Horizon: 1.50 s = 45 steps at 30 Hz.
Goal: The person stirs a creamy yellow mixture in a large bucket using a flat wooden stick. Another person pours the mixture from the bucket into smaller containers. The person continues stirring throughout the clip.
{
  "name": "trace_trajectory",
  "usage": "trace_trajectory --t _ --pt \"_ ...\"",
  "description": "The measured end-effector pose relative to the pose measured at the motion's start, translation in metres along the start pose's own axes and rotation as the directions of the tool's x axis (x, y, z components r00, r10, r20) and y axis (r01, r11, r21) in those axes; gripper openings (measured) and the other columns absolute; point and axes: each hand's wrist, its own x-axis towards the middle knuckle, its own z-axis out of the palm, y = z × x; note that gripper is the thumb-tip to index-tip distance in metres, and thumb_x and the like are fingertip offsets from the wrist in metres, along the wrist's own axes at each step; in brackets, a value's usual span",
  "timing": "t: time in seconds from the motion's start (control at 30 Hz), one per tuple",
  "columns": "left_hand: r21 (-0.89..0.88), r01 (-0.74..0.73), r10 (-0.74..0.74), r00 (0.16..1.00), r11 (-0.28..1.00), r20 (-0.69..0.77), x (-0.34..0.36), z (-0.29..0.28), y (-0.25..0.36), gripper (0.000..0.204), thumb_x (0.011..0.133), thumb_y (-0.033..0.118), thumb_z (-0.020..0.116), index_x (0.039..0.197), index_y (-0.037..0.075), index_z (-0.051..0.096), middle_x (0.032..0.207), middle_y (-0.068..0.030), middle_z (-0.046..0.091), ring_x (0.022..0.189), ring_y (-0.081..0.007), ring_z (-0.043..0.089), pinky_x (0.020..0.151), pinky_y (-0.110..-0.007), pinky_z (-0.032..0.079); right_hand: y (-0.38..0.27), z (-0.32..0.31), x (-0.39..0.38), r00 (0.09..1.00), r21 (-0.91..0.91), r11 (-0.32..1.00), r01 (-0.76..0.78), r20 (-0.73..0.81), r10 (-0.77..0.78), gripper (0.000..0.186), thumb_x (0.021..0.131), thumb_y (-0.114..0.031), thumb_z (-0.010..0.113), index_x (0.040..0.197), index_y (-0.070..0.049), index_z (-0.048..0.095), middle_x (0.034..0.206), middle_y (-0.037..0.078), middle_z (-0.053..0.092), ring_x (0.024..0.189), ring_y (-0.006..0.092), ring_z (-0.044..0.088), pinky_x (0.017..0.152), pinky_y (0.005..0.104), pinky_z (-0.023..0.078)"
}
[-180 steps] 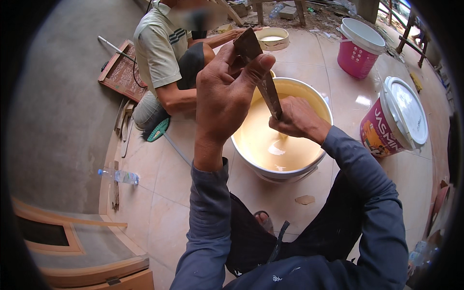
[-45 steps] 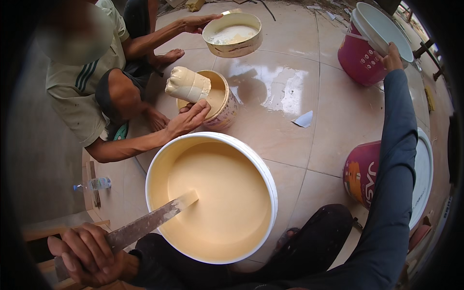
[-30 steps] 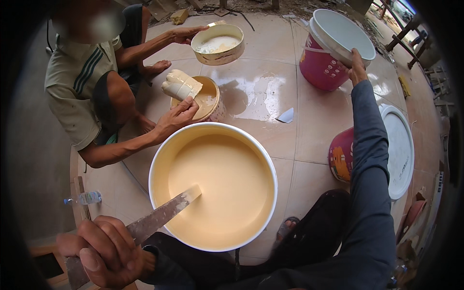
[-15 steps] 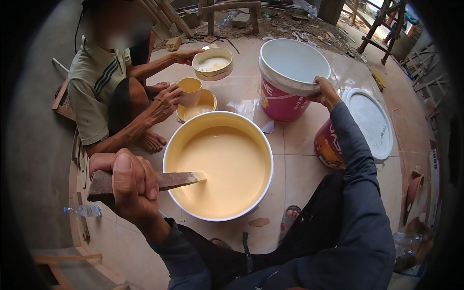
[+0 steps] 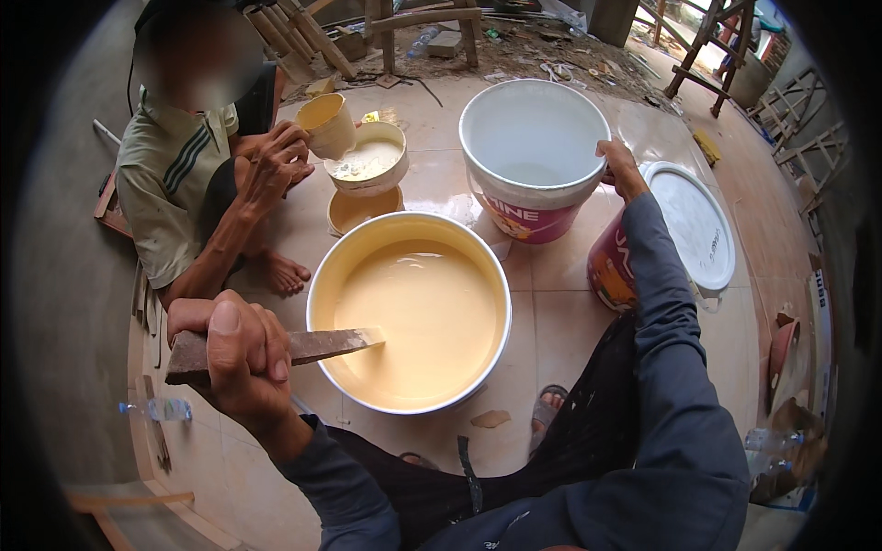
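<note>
My left hand (image 5: 241, 363) is closed round a flat wooden stick (image 5: 317, 345), whose pale tip dips into cream-yellow paint (image 5: 418, 317). The paint fills much of a big white-rimmed bucket (image 5: 503, 344) between my feet. My right hand (image 5: 620, 167) grips the rim of a white and magenta bucket (image 5: 533, 138), which tilts toward me beyond the paint. Across from me, a person's hand tips a yellow-stained cup (image 5: 327, 124) above a shallow round tub (image 5: 390, 173) with whitish residue. Below that tub stands another yellow-coated container (image 5: 344, 213).
A lidded magenta bucket (image 5: 689, 225) stands by my right forearm. The person (image 5: 175, 174) squats at the far left. Plastic bottles (image 5: 158, 410) lie at both sides. Rubble and a wooden trestle (image 5: 427, 23) are at the back, on the tiled floor's far edge.
My right hand has drawn the magenta bucket nearer and slightly left, tilting it. The other person has raised the cup and brought the shallow tub lower, beneath it. My left hand keeps its grip.
</note>
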Motion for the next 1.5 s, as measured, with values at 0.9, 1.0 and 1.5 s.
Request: trace_trajectory --t 0.9,1.0,1.5 --pt "-0.001 -0.045 0.044 0.985 0.999 0.169 0.003 0.008 -0.009 0.016 0.1 0.013 0.05 0.087 0.008 0.041 0.056 0.0 0.036 0.035 -0.0059 0.029 0.034 -0.022 0.03 0.011 0.005 0.033 0.969 0.03 0.979 0.203 0.14 -0.205 0.072 0.074 -0.022 0.057 0.145 -0.012 0.054 0.11 0.006 0.065 0.093 0.0193 0.065 0.081 0.0357 0.055" --pt "0.004 -0.043 0.042 0.988 0.999 0.147 0.001 0.006 -0.001 0.018 0.1 0.014 0.051 0.085 0.009 0.042 0.056 0.0005 0.036 0.035 -0.0056 0.028 0.033 -0.022 0.028 0.014 0.008 0.029 0.975 0.057 0.979 0.194 0.102 -0.199 0.066 0.075 -0.023 0.058 0.14 -0.013 0.058 0.108 0.006 0.065 0.093 0.0191 0.065 0.08 0.0351 0.056" --pt "0.029 -0.008 0.003 0.987 1.0 0.164 -0.005 -0.004 0.01 0.02 0.099 0.013 0.053 0.083 0.008 0.041 0.055 -0.0004 0.036 0.035 -0.0072 0.029 0.034 -0.023 0.028 0.02 0.007 0.025 0.995 0.059 0.994 0.095 -0.011 -0.095 0.061 0.077 -0.025 0.059 0.137 -0.016 0.058 0.096 0.001 0.058 0.075 0.012 0.057 0.068 0.0286 0.054"
